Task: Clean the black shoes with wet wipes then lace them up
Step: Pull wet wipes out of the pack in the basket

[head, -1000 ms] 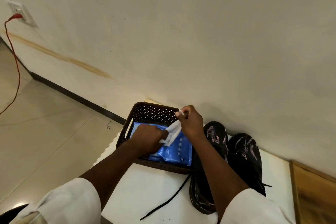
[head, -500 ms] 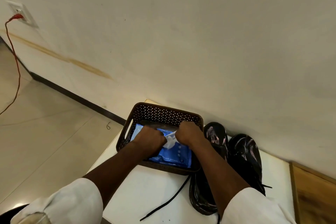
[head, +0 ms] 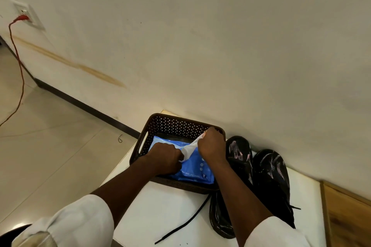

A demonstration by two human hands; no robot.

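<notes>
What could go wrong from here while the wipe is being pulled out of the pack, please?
The right hand pulls a white wipe up from the blue pack while the left hand pins the pack in the brown basket. A second wipe may trail out, or the wipe could tear. The right forearm hangs over the black shoes, so drawing back might nudge them or snag the loose lace.

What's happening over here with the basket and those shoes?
A person is pulling a white wet wipe out of a blue pack lying in a brown basket. The right hand pinches the wipe while the left hand holds the pack down. Two black shoes wait beside the basket, one black lace loose on the white table.
</notes>
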